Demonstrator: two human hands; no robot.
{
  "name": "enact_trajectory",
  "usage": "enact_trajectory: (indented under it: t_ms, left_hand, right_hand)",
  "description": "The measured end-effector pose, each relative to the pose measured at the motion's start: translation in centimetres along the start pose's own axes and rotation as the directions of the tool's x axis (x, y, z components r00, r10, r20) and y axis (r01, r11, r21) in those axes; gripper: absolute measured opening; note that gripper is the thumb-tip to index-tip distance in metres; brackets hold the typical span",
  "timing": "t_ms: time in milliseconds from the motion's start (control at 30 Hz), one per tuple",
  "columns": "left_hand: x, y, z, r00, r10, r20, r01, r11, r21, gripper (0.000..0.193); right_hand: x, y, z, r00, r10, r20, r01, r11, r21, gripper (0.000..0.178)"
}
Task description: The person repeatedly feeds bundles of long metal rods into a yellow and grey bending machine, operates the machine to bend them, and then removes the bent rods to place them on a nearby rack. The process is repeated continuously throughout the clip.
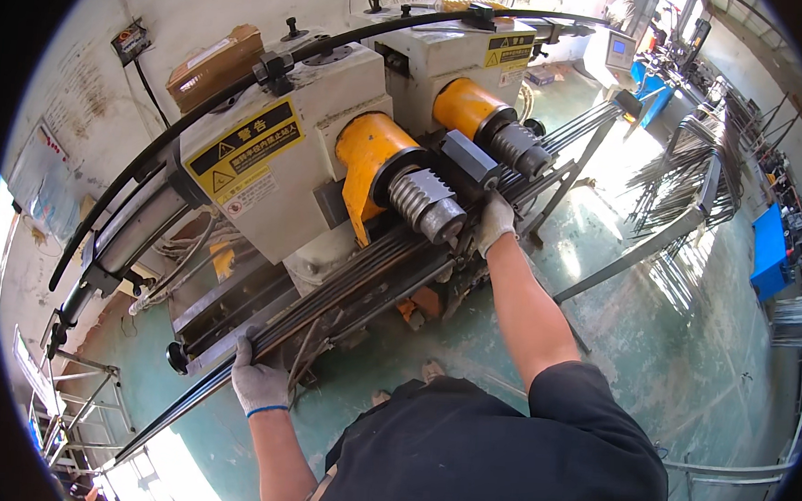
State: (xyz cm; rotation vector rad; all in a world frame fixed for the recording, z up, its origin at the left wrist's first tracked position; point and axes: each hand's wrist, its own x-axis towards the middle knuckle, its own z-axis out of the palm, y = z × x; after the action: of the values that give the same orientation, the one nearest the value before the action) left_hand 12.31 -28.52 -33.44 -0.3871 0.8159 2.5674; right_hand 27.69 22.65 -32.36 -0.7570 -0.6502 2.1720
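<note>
Nearest, a black short-sleeved cloth shirt [498, 459] filled the lower centre; beyond it, the white-knit-gloved left hand [260, 381] was curled against long, thin, dark metal rods [325, 289] running from lower left toward upper right. Right of centre, whether the white-gloved right hand [494, 223] gripped anything beside the dark faceted metal block [468, 160] could not be told; steadying the rods evenly, clear of the ridged steel roller [420, 197], seemed wisest.

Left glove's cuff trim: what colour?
Blue cuff trim on the left glove; shows best in the head view.
</note>
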Motion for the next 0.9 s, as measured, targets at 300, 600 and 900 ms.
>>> enact_trajectory:
  t_ms: [300,600,900]
  left_hand:
    - [2.7,6.8,-3.4,0.973,0.189,0.131,-0.199,0.978,0.065,0.031]
    - [3.3,4.5,-5.8,0.963,0.270,0.015,-0.267,0.944,0.195,0.030]
    - [2.8,-5.8,3.4,0.994,0.071,0.078,-0.074,0.996,0.044,0.033]
  right_hand:
    - [7.8,3.4,-6.8,0.851,-0.525,0.017,0.481,0.766,-0.426,0.032]
    - [1.6,1.6,-2.2,0.904,-0.348,-0.249,0.324,0.936,-0.136,0.027]
    - [0.3,1.0,-1.3,0.905,-0.352,-0.238,0.284,0.918,-0.278,0.030]
